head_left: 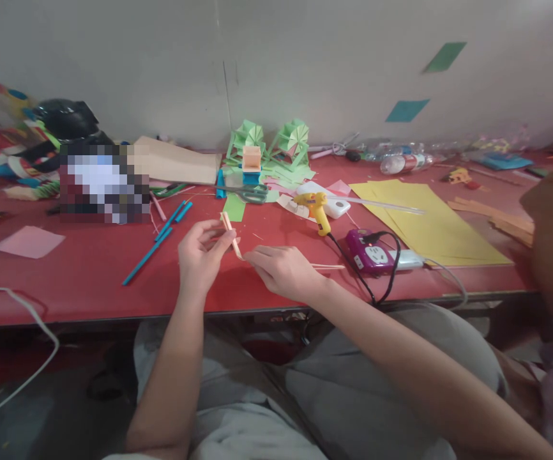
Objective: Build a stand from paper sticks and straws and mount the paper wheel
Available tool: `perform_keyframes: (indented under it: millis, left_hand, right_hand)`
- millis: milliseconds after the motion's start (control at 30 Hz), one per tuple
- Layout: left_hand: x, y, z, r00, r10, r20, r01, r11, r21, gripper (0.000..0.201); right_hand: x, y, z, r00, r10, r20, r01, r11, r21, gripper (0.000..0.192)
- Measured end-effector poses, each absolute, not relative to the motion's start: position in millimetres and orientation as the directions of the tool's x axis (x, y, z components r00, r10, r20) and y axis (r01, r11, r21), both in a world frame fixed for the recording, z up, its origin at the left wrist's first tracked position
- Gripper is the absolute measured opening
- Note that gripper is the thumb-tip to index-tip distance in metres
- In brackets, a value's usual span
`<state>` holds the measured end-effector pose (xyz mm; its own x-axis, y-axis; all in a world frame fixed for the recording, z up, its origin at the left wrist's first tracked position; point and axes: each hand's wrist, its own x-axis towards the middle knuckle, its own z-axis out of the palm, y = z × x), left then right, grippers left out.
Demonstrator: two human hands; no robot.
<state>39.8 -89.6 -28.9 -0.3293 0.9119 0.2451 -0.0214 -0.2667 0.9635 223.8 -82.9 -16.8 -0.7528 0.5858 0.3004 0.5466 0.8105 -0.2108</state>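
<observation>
Head view, left hand (201, 254) raised, grip pinching paper stick (231, 234), right hand (281, 271) pinching its lower end

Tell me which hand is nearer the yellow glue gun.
Right. The right hand lies just below-left of the yellow glue gun; the left hand, pinching a thin paper strip, sits farther left.

bare red table (89, 281) left of hands, glue gun (315, 209) and power strip (372, 252) crowding right

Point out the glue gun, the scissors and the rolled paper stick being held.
glue gun (318, 209): head view, on its yellow body.
scissors (252, 193): head view, on the handle loops.
rolled paper stick (231, 233): head view, on its middle, by the left hand.
</observation>
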Motion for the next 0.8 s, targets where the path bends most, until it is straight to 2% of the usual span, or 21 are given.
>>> perform_keyframes:
  millis: [133,300,433,600,700,800]
  left_hand:
    - [39.1,-91.6,-28.2,-0.239,0.937,0.255,0.018,-0.258,0.966,0.036]
    - [39.2,-92.2,-27.0,-0.238,0.944,0.229,0.01,-0.233,0.972,0.038]
    - [40.0,-92.8,-26.4,-0.212,0.95,0.228,0.051,-0.222,0.974,0.036]
    - [39.2,-93.6,-28.2,-0.089,0.965,0.247,0.124,-0.236,0.964,0.023]
    - [38.1,-94.0,-29.0,-0.04,0.968,0.249,0.123,-0.243,0.962,0.023]
    - [37.6,-94.3,-29.5,-0.015,0.982,0.189,0.104,-0.187,0.977,0.034]
  right_hand:
    - [223.9,-83.8,-15.7,-0.766,0.58,0.278,0.554,0.814,-0.173,0.031]
    - [223.2,-85.6,-14.4,-0.78,0.582,0.227,0.57,0.812,-0.123,0.034]
    - [223.4,-85.9,-13.9,-0.79,0.58,0.198,0.566,0.814,-0.128,0.038]
    - [224.2,-85.8,-12.4,-0.801,0.573,0.174,0.552,0.819,-0.155,0.036]
    - [224.8,-85.6,-8.5,-0.777,0.608,0.162,0.583,0.793,-0.177,0.036]
    - [226.1,-84.6,-3.3,-0.726,0.672,0.146,0.644,0.739,-0.198,0.032]
